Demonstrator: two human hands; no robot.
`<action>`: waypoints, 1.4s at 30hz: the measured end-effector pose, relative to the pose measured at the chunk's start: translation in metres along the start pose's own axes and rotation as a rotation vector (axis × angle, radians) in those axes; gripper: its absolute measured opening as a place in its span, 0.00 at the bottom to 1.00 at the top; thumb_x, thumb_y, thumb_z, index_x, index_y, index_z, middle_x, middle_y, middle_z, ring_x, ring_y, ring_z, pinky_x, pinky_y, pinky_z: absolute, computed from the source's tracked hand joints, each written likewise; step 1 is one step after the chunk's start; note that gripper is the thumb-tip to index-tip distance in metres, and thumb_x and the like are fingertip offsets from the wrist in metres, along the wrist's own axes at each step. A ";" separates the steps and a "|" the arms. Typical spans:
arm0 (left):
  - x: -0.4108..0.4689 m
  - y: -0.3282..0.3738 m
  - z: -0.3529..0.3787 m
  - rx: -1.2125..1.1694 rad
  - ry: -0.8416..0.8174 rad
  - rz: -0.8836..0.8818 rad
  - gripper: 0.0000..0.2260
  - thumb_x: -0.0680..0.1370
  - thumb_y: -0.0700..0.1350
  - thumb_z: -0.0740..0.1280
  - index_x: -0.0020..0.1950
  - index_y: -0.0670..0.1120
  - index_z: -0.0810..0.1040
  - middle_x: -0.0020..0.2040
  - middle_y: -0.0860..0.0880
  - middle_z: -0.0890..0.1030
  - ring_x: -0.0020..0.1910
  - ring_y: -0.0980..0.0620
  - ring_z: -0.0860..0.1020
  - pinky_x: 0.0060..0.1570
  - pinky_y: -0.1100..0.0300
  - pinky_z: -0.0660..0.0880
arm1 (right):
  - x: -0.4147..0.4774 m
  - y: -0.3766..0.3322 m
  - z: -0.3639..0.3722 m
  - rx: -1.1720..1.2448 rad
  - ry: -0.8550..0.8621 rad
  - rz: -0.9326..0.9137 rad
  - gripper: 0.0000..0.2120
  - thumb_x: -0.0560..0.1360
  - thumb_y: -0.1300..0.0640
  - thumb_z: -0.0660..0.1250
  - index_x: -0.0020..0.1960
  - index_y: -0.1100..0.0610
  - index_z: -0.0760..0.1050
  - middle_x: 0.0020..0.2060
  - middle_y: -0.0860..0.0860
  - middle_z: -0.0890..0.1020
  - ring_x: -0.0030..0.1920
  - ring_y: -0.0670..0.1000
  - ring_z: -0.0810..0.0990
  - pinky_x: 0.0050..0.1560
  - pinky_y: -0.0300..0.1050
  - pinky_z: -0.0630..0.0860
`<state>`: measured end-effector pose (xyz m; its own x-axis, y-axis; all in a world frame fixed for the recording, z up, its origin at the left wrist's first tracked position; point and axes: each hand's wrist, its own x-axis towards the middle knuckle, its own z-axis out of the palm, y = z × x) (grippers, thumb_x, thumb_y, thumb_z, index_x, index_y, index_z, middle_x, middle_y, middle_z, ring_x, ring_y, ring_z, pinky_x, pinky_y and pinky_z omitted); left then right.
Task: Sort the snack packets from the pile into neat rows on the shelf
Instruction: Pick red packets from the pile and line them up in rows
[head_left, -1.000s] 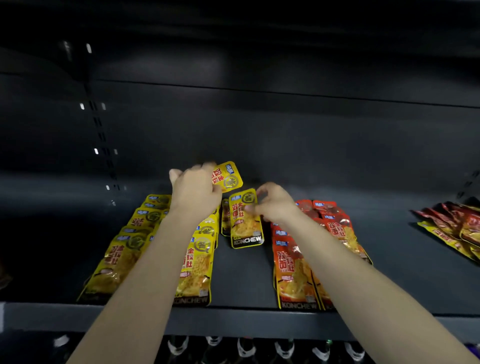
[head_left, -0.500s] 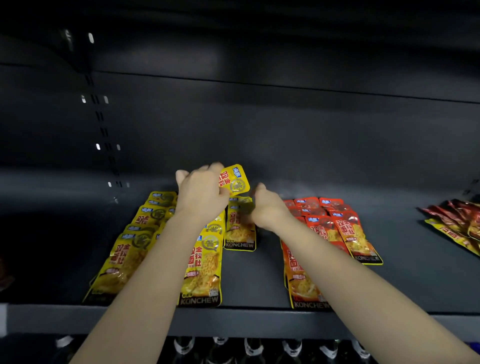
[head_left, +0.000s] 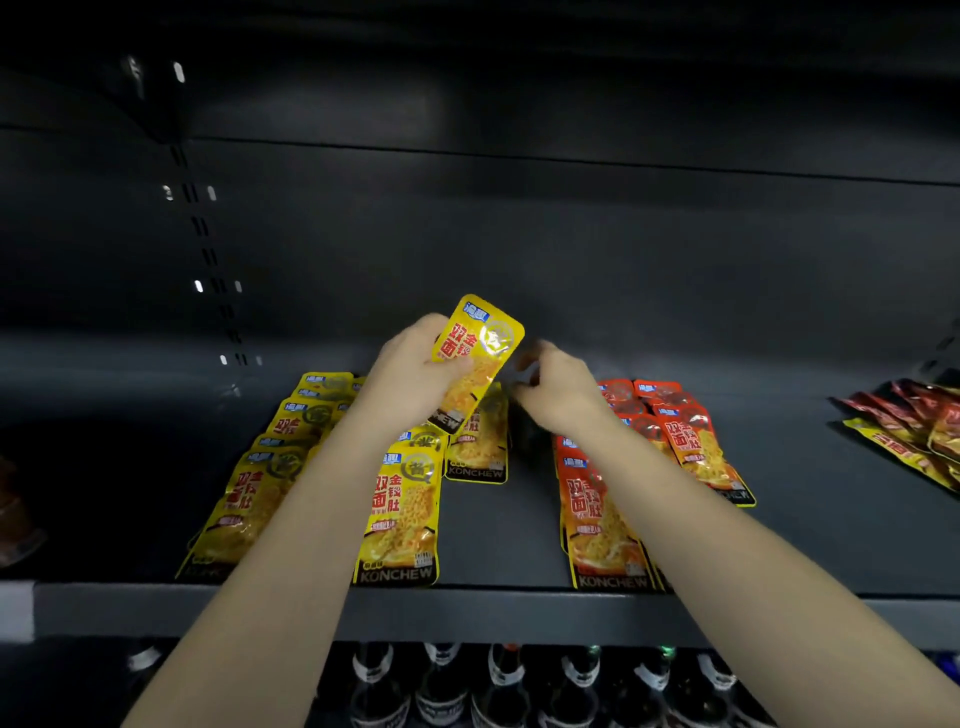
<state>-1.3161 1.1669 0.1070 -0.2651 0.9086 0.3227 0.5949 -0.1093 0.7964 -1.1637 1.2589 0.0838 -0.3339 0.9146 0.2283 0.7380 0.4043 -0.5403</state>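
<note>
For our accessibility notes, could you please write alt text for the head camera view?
The left hand holds a yellow snack packet above a dark shelf, the right hand beside it. Rows of yellow packets lie to the left, orange-red packets to the right.

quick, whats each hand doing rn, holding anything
Left hand: grips a yellow packet, lifted up.
Right hand: fingers curled and blurred; cannot tell whether it holds anything.

The yellow packet (head_left: 400, 519) at lower centre reads "双面金钱肚" and "KONCHEW". The orange packet (head_left: 602, 530) right of it reads "KONCHEW"; the raised packet (head_left: 480, 348), "双面".
</note>
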 end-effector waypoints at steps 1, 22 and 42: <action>-0.002 0.000 0.002 -0.043 -0.005 -0.014 0.08 0.73 0.46 0.70 0.51 0.50 0.76 0.47 0.50 0.82 0.48 0.48 0.81 0.53 0.44 0.77 | -0.001 0.003 -0.003 -0.005 0.009 0.000 0.14 0.73 0.57 0.66 0.58 0.55 0.73 0.54 0.57 0.80 0.55 0.60 0.78 0.50 0.47 0.75; -0.032 -0.010 0.043 0.605 0.060 -0.047 0.27 0.74 0.53 0.71 0.68 0.48 0.65 0.46 0.48 0.81 0.55 0.44 0.77 0.60 0.47 0.66 | -0.031 0.034 -0.021 -0.216 0.074 -0.170 0.07 0.75 0.57 0.64 0.51 0.54 0.77 0.48 0.54 0.81 0.50 0.56 0.79 0.44 0.45 0.75; -0.035 -0.012 0.056 0.817 0.168 -0.105 0.24 0.71 0.60 0.71 0.59 0.51 0.67 0.47 0.51 0.79 0.57 0.47 0.73 0.51 0.52 0.59 | -0.029 0.036 -0.019 -0.198 0.116 -0.179 0.07 0.75 0.57 0.64 0.52 0.52 0.76 0.49 0.52 0.80 0.49 0.55 0.79 0.44 0.45 0.74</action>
<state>-1.2717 1.1594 0.0576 -0.4207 0.8185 0.3912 0.9060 0.3572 0.2269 -1.1161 1.2471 0.0728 -0.4081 0.8191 0.4032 0.7773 0.5434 -0.3171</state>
